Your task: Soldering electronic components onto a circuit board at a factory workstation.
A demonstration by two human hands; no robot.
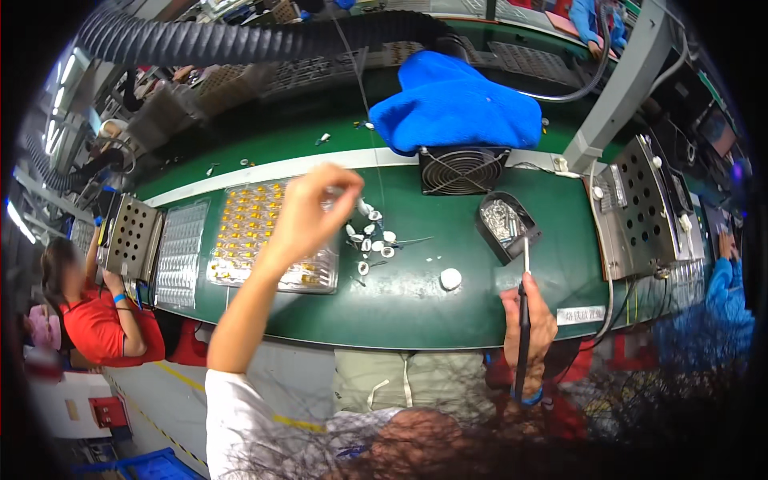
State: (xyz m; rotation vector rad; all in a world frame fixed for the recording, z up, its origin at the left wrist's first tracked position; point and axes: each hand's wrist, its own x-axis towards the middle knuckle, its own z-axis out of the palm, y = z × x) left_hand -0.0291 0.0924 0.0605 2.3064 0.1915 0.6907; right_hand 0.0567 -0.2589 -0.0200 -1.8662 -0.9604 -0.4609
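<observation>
Taking the middle of the surface point(404, 308) as our clock centre, we saw the bare right grip point(541, 322) at four o'clock, its fingers closed around a slim black-handled tool point(524, 320) with a pale, narrow shaft. The shaft pointed towards twelve, its tip by the near edge of an open black box point(485, 222) at two o'clock, which held small silvery metal pieces point(504, 220). The bare left grip point(312, 214) hung at ten o'clock, thumb and fingers curled towards each other; we could not tell whether they pinched anything small.

Beneath that arm, at nine o'clock, lay a clear plastic tray point(328, 276) with rows of small yellow-topped pieces point(244, 228). Just beside it, at ten o'clock, small white parts with thin wires point(372, 240) lay loose in a scatter. A rounded white lump point(450, 278) sat alone at four o'clock.

We judged the work to be midway: many tray pockets were filled, while the loose white parts seemed left to handle. The arm hid some pockets, so we could not count what was finished.

Farther out, at one o'clock, stood a black square fan point(460, 171), topped by a bright blue cloth point(456, 104).
</observation>
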